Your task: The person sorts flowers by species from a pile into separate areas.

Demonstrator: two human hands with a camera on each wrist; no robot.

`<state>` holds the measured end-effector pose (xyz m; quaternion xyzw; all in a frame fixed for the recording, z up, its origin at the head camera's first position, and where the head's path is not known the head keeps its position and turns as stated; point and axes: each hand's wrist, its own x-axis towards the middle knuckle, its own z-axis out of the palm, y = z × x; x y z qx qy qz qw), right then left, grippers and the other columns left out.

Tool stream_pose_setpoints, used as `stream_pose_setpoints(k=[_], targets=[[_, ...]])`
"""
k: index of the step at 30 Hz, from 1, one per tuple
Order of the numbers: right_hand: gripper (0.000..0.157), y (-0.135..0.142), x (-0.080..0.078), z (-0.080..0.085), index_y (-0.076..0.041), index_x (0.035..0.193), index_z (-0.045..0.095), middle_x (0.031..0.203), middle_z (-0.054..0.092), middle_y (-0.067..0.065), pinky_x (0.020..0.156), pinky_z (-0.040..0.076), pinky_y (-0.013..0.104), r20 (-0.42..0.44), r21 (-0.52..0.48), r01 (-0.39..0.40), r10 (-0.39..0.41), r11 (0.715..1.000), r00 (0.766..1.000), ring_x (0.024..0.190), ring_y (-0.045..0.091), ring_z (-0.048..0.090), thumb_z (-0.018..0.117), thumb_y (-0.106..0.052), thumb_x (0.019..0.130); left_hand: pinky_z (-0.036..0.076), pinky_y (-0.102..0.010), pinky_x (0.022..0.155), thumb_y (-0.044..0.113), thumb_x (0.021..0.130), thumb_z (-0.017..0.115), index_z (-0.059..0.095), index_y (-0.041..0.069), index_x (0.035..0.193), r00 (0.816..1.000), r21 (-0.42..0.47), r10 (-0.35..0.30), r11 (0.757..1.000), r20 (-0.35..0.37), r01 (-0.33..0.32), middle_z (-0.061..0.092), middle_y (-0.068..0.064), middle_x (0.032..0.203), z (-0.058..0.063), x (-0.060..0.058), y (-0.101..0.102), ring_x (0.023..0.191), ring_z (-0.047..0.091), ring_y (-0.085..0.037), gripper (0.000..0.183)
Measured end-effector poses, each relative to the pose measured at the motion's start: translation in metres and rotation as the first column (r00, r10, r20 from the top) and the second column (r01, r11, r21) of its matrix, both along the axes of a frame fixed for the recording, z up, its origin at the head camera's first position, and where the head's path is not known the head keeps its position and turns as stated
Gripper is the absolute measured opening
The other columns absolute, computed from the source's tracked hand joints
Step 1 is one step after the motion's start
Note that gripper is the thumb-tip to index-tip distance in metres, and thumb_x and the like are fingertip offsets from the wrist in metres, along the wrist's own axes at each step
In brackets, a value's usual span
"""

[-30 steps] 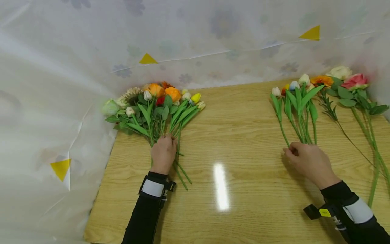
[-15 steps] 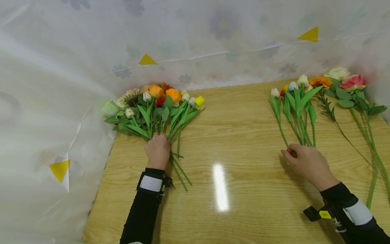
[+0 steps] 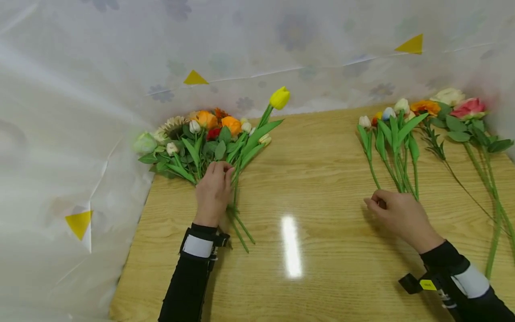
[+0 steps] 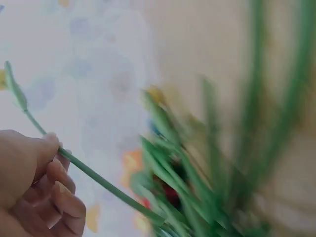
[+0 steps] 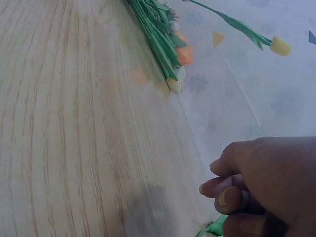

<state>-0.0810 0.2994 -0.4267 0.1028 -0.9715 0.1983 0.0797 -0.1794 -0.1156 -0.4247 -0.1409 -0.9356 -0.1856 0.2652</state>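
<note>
My left hand [image 3: 213,194] pinches the green stem [image 4: 106,180] of a yellow tulip [image 3: 279,98] between thumb and fingers. The tulip is raised and tilted to the right, its bloom higher than the pile of mixed flowers [image 3: 205,120] at the left of the table. That pile has orange, red, white and cream blooms with green leaves. Over the table at the right, my right hand [image 3: 404,219] hangs with loosely curled fingers and nothing between them. It is near the lower stems of a small group of tulips [image 3: 396,129] and hides their ends in the head view.
Farther right lie a pink rose [image 3: 468,107], a white rose [image 3: 448,95] and an orange flower [image 3: 425,106]. A pale floral-print sheet [image 3: 297,49] rises behind the wooden table [image 3: 306,188] and along its left side. Several loose stems [image 3: 241,230] stick out below the left pile.
My left hand first moved slightly left, then lifted the yellow tulip up and right out of the pile. My right hand shifted a little to the left.
</note>
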Motion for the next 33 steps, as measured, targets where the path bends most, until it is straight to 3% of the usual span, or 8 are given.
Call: stream_pose_setpoints(k=[3, 6, 8, 14, 18, 26, 29, 33], targets=[[0.025, -0.006, 0.0, 0.001, -0.019, 0.072, 0.058, 0.054, 0.036, -0.01, 0.048, 0.021, 0.021, 0.001, -0.031, -0.031, 0.032, 0.999, 1.0, 0.046, 0.0, 0.025, 0.066, -0.018, 0.096, 0.047, -0.032, 0.052, 0.022, 0.099, 0.062, 0.065, 0.007, 0.109, 0.991, 0.113, -0.113, 0.988, 0.067, 0.105, 0.067, -0.01, 0.099, 0.017, 0.007, 0.016, 0.064, 0.06, -0.019, 0.018], [0.023, -0.016, 0.0, 0.003, -0.018, 0.073, 0.061, 0.055, 0.04, -0.011, 0.047, 0.025, 0.02, 0.001, -0.09, -0.075, 0.076, 0.993, 0.997, 0.047, -0.002, 0.028, 0.066, -0.016, 0.096, 0.049, -0.029, 0.057, 0.023, 0.1, 0.06, 0.066, 0.007, 0.109, 0.942, 0.261, -0.261, 0.944, 0.211, 0.203, 0.068, -0.008, 0.098, 0.029, 0.016, 0.037, 0.068, 0.062, -0.017, 0.02], [0.021, -0.025, -0.001, 0.005, -0.018, 0.075, 0.063, 0.057, 0.042, -0.012, 0.047, 0.027, 0.02, 0.019, -0.153, -0.115, 0.119, 0.982, 0.993, 0.048, -0.003, 0.03, 0.066, -0.015, 0.096, 0.048, -0.026, 0.057, 0.026, 0.101, 0.059, 0.066, 0.008, 0.11, 0.872, 0.382, -0.369, 0.893, 0.322, 0.237, 0.069, -0.006, 0.097, 0.031, 0.022, 0.053, 0.069, 0.062, -0.018, 0.021], [0.013, -0.055, 0.003, 0.017, -0.014, 0.092, 0.068, 0.062, 0.047, -0.011, 0.048, 0.035, 0.022, 0.16, -0.405, -0.211, 0.296, 0.89, 0.942, 0.051, 0.001, 0.039, 0.059, -0.017, 0.101, 0.043, -0.022, 0.052, 0.028, 0.1, 0.06, 0.064, 0.008, 0.113, 0.576, 0.701, -0.651, 0.69, 0.494, 0.179, 0.067, -0.012, 0.096, 0.025, 0.039, 0.101, 0.072, 0.063, -0.04, 0.024], [0.014, -0.07, 0.007, 0.025, -0.011, 0.101, 0.067, 0.066, 0.051, -0.006, 0.049, 0.038, 0.025, 0.24, -0.542, -0.215, 0.394, 0.813, 0.887, 0.053, 0.005, 0.045, 0.054, -0.018, 0.103, 0.043, -0.022, 0.052, 0.027, 0.099, 0.062, 0.065, 0.01, 0.11, 0.472, 0.779, -0.73, 0.613, 0.495, 0.132, 0.066, -0.013, 0.092, 0.022, 0.048, 0.124, 0.072, 0.063, -0.043, 0.021], [0.017, -0.075, 0.014, 0.027, -0.012, 0.086, 0.057, 0.062, 0.05, 0.0, 0.046, 0.035, 0.026, 0.235, -0.63, -0.235, 0.47, 0.741, 0.851, 0.048, 0.006, 0.037, 0.055, -0.013, 0.102, 0.039, -0.02, 0.048, 0.025, 0.099, 0.063, 0.065, 0.013, 0.107, 0.43, 0.814, -0.776, 0.563, 0.462, 0.143, 0.07, -0.016, 0.092, 0.02, 0.057, 0.142, 0.069, 0.064, -0.042, 0.015], [0.016, -0.071, 0.014, 0.027, -0.012, 0.087, 0.058, 0.064, 0.052, -0.002, 0.045, 0.035, 0.025, 0.241, -0.607, -0.223, 0.444, 0.763, 0.863, 0.047, 0.006, 0.037, 0.055, -0.014, 0.103, 0.042, -0.02, 0.051, 0.029, 0.099, 0.062, 0.065, 0.014, 0.111, 0.457, 0.769, -0.753, 0.607, 0.474, 0.203, 0.07, -0.014, 0.096, 0.022, 0.056, 0.139, 0.072, 0.067, -0.036, 0.019], [0.015, -0.057, 0.011, 0.026, -0.011, 0.09, 0.061, 0.066, 0.055, -0.003, 0.044, 0.033, 0.024, 0.251, -0.54, -0.176, 0.357, 0.823, 0.9, 0.047, 0.006, 0.039, 0.054, -0.015, 0.103, 0.05, -0.022, 0.059, 0.031, 0.101, 0.058, 0.065, 0.014, 0.119, 0.544, 0.666, -0.679, 0.697, 0.492, 0.268, 0.07, -0.009, 0.104, 0.024, 0.048, 0.121, 0.076, 0.069, -0.024, 0.026]])
